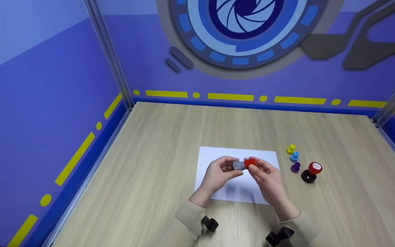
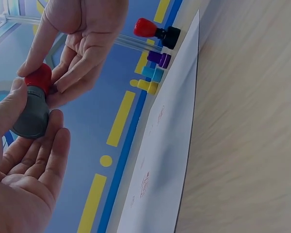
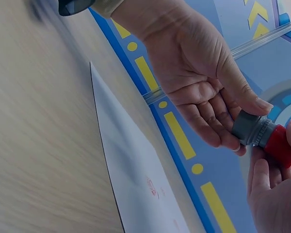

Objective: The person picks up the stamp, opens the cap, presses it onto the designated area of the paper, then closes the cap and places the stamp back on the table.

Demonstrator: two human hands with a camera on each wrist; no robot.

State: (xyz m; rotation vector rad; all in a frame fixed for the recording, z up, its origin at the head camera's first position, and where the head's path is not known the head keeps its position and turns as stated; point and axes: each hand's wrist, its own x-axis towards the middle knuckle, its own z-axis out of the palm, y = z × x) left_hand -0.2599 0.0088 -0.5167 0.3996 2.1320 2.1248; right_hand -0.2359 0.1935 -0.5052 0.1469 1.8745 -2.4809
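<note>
Over the paper, both hands hold one small stamp with a red part (image 1: 250,162) and a grey part (image 1: 238,165). My left hand (image 1: 217,174) grips the grey end between thumb and fingers. From the other side, the right hand (image 1: 268,180) pinches the red end. In the left wrist view the grey piece (image 2: 31,116) widens away from the red one, and the two meet end to end. Beneath lies a white sheet of paper (image 1: 225,192), and small red stamp prints (image 2: 144,184) show on it.
To the right of the paper, yellow (image 1: 290,149), light blue (image 1: 294,156) and purple (image 1: 296,167) small stamps stand in a row. Beside them is a larger stamp (image 1: 309,176) with a red knob and black base. Walls enclose the wooden table (image 1: 142,171).
</note>
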